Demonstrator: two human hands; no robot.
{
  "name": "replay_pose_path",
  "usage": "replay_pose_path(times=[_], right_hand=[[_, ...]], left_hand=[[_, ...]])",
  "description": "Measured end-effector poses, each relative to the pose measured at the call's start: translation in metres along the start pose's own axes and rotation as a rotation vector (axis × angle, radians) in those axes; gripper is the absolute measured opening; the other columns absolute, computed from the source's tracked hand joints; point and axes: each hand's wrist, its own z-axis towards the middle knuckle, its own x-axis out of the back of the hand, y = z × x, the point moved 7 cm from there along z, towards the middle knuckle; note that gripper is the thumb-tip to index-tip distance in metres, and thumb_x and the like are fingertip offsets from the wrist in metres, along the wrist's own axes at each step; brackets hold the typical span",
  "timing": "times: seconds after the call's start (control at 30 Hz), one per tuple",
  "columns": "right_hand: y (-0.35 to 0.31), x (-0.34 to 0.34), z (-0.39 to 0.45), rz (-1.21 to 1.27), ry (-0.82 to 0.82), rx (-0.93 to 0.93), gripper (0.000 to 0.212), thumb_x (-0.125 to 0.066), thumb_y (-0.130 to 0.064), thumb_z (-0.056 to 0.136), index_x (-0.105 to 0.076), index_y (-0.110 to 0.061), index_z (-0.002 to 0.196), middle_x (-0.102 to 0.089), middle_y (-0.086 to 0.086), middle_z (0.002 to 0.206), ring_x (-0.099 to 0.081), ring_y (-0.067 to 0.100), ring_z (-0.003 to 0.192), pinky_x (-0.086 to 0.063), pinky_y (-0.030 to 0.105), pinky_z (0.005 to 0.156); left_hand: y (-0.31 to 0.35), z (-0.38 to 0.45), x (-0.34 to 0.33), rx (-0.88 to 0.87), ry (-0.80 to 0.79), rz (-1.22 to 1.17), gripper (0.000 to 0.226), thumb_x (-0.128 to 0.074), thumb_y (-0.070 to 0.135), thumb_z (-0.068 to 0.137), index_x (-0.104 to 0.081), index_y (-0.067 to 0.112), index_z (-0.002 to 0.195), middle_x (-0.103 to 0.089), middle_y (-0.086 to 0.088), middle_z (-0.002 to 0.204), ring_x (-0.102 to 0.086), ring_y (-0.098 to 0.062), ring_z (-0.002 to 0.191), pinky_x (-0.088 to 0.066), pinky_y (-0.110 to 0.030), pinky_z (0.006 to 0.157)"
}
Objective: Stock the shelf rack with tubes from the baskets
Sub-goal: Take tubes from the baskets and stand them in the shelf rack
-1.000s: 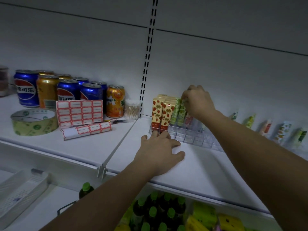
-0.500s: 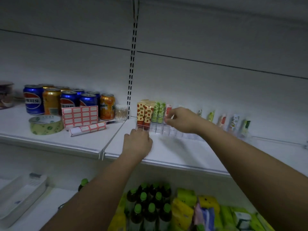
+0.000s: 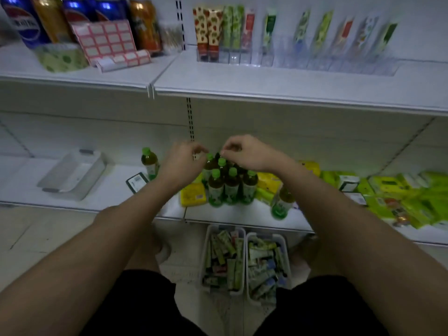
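Note:
The clear shelf rack point(image 3: 288, 61) stands on the upper shelf and holds upright tubes point(image 3: 209, 27) in several slots, packed at its left end and spaced out to the right. Two white baskets stand on the floor between my knees: the left basket point(image 3: 206, 253) and the right basket point(image 3: 288, 260), both full of loose tubes point(image 3: 224, 260). My left hand point(image 3: 180, 163) and my right hand point(image 3: 244, 154) hang in the air close together in front of the lower shelf, well below the rack and above the baskets. Their fingers are loosely curled and I see no tube in either.
Green-capped bottles point(image 3: 225, 183) stand on the lower shelf just behind my hands, with yellow and green packs point(image 3: 400, 197) to the right and an empty white tray point(image 3: 72, 173) to the left. Cans point(image 3: 24, 23), a tape roll point(image 3: 60, 57) and label sheets point(image 3: 104, 37) fill the upper left shelf.
Both hands left the upper shelf and the rack and dropped down in front of the lower shelf. My view tilted down, so the baskets on the floor came into sight.

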Motion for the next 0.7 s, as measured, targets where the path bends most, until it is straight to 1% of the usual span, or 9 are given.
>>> replay_pose_path(times=[0.1, 0.23, 0.3, 0.37, 0.47, 0.6, 0.63, 0.67, 0.7], right_hand=[[0.049, -0.058, -0.002, -0.012, -0.105, -0.106, 0.022, -0.060, -0.029, 0.093, -0.069, -0.011, 0.101, -0.070, 0.007, 0.100, -0.064, 0.021, 0.094, -0.049, 0.031, 0.081], [0.110, -0.125, -0.012, 0.061, -0.224, -0.228, 0.023, -0.055, -0.024, 0.096, -0.065, -0.004, 0.091, -0.063, 0.012, 0.090, -0.058, 0.026, 0.088, -0.046, 0.036, 0.077], [0.140, -0.156, -0.017, 0.076, -0.262, -0.301, 0.029, -0.051, -0.022, 0.097, -0.052, -0.004, 0.074, -0.050, 0.022, 0.078, -0.051, 0.028, 0.075, -0.038, 0.036, 0.067], [0.170, -0.187, -0.024, 0.075, -0.278, -0.386, 0.029, -0.048, -0.020, 0.097, -0.046, -0.009, 0.071, -0.046, 0.029, 0.077, -0.047, 0.026, 0.069, -0.032, 0.033, 0.064], [0.216, -0.240, -0.035, 0.120, -0.345, -0.498, 0.033, -0.046, -0.014, 0.096, -0.045, -0.009, 0.063, -0.045, 0.011, 0.066, -0.043, 0.022, 0.061, -0.035, 0.030, 0.063], [0.257, -0.287, -0.044, 0.096, -0.416, -0.563, 0.032, -0.045, -0.003, 0.094, -0.036, -0.012, 0.065, -0.032, 0.011, 0.064, -0.031, 0.020, 0.059, -0.032, 0.032, 0.063], [0.265, -0.298, -0.043, 0.088, -0.425, -0.576, 0.031, -0.045, -0.001, 0.093, -0.035, -0.012, 0.066, -0.031, 0.011, 0.065, -0.030, 0.020, 0.059, -0.033, 0.028, 0.066], [0.275, -0.309, -0.043, 0.083, -0.451, -0.604, 0.032, -0.045, -0.001, 0.093, -0.034, -0.013, 0.065, -0.030, 0.009, 0.065, -0.029, 0.021, 0.058, -0.033, 0.033, 0.061], [0.283, -0.319, -0.044, 0.070, -0.463, -0.616, 0.034, -0.044, -0.002, 0.094, -0.034, -0.014, 0.064, -0.030, 0.008, 0.063, -0.028, 0.020, 0.055, -0.027, 0.037, 0.058]], left_hand=[[-0.039, -0.021, -0.061, 0.184, -0.283, 0.039, 0.022, -0.061, 0.023, 0.088, -0.069, 0.022, 0.109, -0.066, -0.007, 0.110, -0.061, -0.025, 0.097, -0.048, -0.032, 0.079], [-0.074, -0.053, -0.132, 0.340, -0.492, -0.029, 0.024, -0.062, 0.024, 0.089, -0.067, 0.017, 0.112, -0.066, -0.010, 0.111, -0.061, -0.026, 0.095, -0.043, -0.026, 0.074], [-0.092, -0.070, -0.164, 0.425, -0.542, -0.062, 0.021, -0.062, 0.023, 0.089, -0.067, 0.017, 0.108, -0.066, -0.010, 0.110, -0.061, -0.025, 0.093, -0.044, -0.027, 0.076], [-0.108, -0.089, -0.198, 0.470, -0.578, -0.069, 0.020, -0.059, 0.018, 0.090, -0.068, 0.013, 0.107, -0.066, -0.012, 0.113, -0.062, -0.027, 0.101, -0.046, -0.028, 0.081], [-0.132, -0.120, -0.252, 0.569, -0.637, -0.083, 0.027, -0.054, 0.011, 0.091, -0.067, 0.007, 0.115, -0.064, -0.012, 0.122, -0.058, -0.029, 0.115, -0.044, -0.031, 0.093], [-0.163, -0.150, -0.299, 0.767, -0.605, -0.135, 0.026, -0.056, 0.012, 0.091, -0.063, 0.009, 0.116, -0.063, -0.007, 0.112, -0.060, -0.025, 0.107, -0.047, -0.026, 0.084], [-0.171, -0.157, -0.312, 0.815, -0.620, -0.159, 0.026, -0.055, 0.011, 0.092, -0.062, 0.008, 0.117, -0.062, -0.007, 0.110, -0.061, -0.026, 0.107, -0.049, -0.028, 0.086], [-0.177, -0.163, -0.323, 0.846, -0.644, -0.171, 0.027, -0.054, 0.010, 0.093, -0.061, 0.006, 0.119, -0.062, -0.007, 0.111, -0.060, -0.028, 0.108, -0.050, -0.033, 0.091], [-0.182, -0.167, -0.332, 0.846, -0.655, -0.164, 0.028, -0.054, 0.009, 0.093, -0.059, 0.005, 0.121, -0.062, -0.010, 0.116, -0.060, -0.030, 0.109, -0.050, -0.036, 0.095]])
